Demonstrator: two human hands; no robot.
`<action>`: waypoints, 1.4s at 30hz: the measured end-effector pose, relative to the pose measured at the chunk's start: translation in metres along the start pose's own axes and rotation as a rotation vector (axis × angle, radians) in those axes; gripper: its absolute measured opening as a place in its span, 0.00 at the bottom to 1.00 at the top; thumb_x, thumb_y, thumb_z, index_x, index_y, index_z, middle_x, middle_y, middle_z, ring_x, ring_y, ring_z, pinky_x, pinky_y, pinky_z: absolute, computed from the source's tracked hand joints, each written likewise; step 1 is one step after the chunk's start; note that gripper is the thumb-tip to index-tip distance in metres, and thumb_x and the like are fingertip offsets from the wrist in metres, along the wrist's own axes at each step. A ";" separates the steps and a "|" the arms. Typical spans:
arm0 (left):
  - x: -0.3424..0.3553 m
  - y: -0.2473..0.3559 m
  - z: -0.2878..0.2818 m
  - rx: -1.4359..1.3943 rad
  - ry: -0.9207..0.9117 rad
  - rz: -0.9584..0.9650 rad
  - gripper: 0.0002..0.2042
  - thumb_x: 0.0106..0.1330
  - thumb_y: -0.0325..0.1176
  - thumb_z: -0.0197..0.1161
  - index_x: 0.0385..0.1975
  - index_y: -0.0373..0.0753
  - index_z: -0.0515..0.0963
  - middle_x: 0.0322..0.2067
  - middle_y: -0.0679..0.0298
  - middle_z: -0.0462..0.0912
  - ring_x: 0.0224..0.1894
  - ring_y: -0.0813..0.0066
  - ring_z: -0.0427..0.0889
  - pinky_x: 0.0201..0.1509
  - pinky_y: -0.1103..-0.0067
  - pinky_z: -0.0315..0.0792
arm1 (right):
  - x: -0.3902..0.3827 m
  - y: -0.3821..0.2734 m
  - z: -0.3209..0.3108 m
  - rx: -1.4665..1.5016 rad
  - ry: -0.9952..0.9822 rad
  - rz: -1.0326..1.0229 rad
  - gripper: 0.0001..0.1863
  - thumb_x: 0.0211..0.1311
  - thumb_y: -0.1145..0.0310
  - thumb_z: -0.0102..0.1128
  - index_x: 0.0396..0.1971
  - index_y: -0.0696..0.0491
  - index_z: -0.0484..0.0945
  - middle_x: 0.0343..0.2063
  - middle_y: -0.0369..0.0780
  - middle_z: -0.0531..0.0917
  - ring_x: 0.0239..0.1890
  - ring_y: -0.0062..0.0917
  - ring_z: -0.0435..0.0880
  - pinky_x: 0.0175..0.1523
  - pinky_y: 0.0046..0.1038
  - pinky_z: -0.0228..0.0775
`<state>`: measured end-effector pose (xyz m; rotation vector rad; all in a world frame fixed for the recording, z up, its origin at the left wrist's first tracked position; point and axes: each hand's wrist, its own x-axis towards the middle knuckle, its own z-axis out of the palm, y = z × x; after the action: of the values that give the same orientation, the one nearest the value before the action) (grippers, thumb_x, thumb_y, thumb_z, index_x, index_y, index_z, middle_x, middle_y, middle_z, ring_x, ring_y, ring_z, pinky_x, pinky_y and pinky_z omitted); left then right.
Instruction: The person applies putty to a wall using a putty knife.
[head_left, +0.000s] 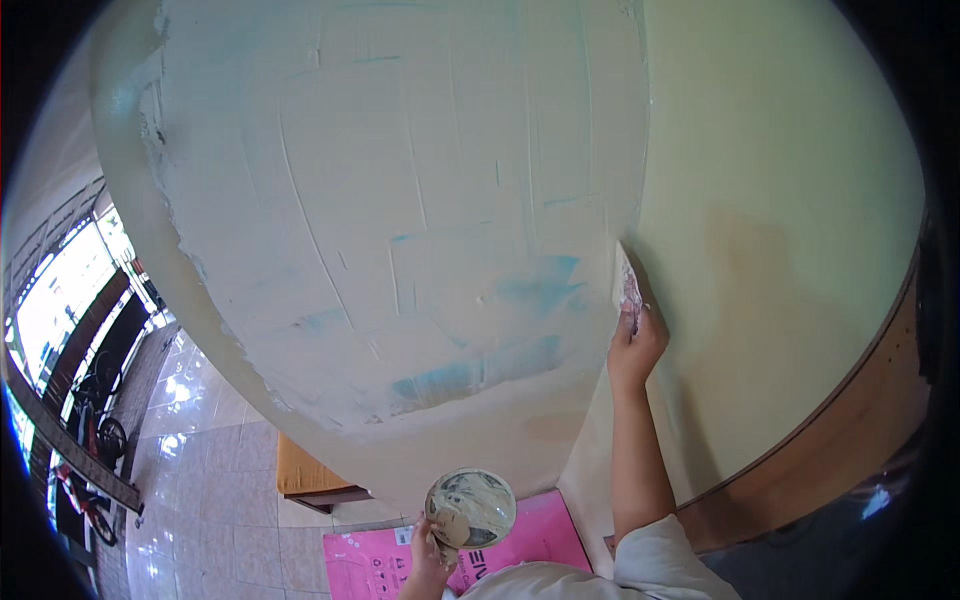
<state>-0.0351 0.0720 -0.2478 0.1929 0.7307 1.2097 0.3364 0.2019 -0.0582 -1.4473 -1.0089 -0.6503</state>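
Observation:
My right hand (638, 340) grips a putty-smeared scraper (628, 285), held up against the coated wall (470, 150) near the inner corner with the plain pale wall (780, 300). The coated wall has off-white filler with blue patches showing through. Low in the view, my left hand (430, 550) holds a round container (480, 505) smeared inside with pale paste; a beige flat piece (450, 527) lies at its rim by my fingers, too unclear to name.
Below are a pink printed sheet or board (540, 540) and a low piece of furniture with an orange-tan top (310, 460) on tiled floor (200, 480). A brown wooden panel (850, 430) runs along the right. At the far left, bicycles (100, 500) stand by a bright gated opening.

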 end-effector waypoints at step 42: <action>0.077 -0.022 -0.102 0.070 -0.063 -0.021 0.21 0.68 0.44 0.44 0.53 0.38 0.71 0.51 0.55 0.77 0.53 0.59 0.76 0.58 0.64 0.70 | -0.225 0.107 0.131 0.479 -0.340 0.377 0.14 0.59 0.68 0.60 0.41 0.60 0.74 0.31 0.47 0.82 0.34 0.30 0.83 0.40 0.31 0.74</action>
<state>-0.0670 0.1092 -0.3679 0.2791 0.7192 1.1541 0.3027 0.2901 -0.3233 -1.2854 -1.0243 0.1159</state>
